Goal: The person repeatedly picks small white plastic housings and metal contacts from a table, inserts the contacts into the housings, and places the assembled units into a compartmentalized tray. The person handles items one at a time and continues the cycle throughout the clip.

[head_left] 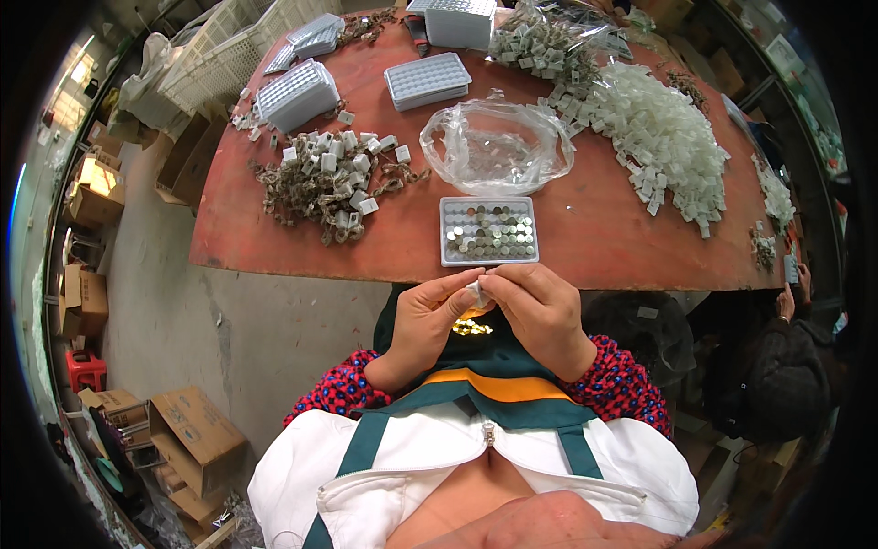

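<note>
Both my hands meet at the table's near edge, fingertips pinched together. Between the fingers of my left hand (422, 316) and my right hand (547, 316) is a small white piece (476, 292), mostly covered by the fingers; its kind cannot be made out. Just beyond my fingertips lies a white plastic tray (444, 232) with rows of small round silvery discs (494, 240) in it. An open clear plastic bag (497, 151) stands behind the tray. To the left is a heap of small white tags with brown cords (329, 178).
The red table (402, 233) also carries stacked white trays (427, 80), a large heap of translucent white pieces (663, 137) at right and a grey-white pile (540, 46) at the back. Cardboard boxes (195, 439) stand on the left floor. Another person's hand (786, 302) is at far right.
</note>
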Available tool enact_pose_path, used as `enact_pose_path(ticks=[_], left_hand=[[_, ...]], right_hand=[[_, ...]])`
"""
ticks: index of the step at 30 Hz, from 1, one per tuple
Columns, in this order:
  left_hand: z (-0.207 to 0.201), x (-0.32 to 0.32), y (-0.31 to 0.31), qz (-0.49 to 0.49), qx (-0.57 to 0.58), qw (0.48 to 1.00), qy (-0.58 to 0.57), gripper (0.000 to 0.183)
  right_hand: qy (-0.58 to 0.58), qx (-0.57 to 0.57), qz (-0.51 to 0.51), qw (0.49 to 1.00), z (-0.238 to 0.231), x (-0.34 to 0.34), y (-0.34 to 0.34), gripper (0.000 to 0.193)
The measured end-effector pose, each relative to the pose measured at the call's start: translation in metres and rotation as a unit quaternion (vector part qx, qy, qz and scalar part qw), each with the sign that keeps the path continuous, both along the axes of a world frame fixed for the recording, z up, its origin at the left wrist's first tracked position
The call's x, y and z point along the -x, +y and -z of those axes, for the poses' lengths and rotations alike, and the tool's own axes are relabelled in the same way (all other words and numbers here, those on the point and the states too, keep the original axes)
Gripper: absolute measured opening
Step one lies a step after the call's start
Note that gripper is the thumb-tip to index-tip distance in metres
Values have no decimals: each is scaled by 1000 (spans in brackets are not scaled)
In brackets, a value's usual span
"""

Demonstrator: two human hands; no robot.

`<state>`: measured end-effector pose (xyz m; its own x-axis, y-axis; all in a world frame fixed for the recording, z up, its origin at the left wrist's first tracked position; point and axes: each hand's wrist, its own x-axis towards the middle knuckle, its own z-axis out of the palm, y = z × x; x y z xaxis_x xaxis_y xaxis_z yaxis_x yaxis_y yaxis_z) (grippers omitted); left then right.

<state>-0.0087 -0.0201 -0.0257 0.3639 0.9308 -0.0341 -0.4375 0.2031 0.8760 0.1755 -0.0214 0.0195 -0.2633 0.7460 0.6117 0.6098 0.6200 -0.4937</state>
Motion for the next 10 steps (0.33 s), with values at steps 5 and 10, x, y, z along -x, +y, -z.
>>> enact_pose_path(ticks=[5, 10], left_hand=[[-5, -2, 2, 11, 33, 999, -8, 36], [-8, -7, 2, 20, 58, 998, -35, 38]], right_hand=[[119, 100, -5, 988, -1, -7, -1, 13], [66, 60, -3, 996, 2, -10, -4, 10]])
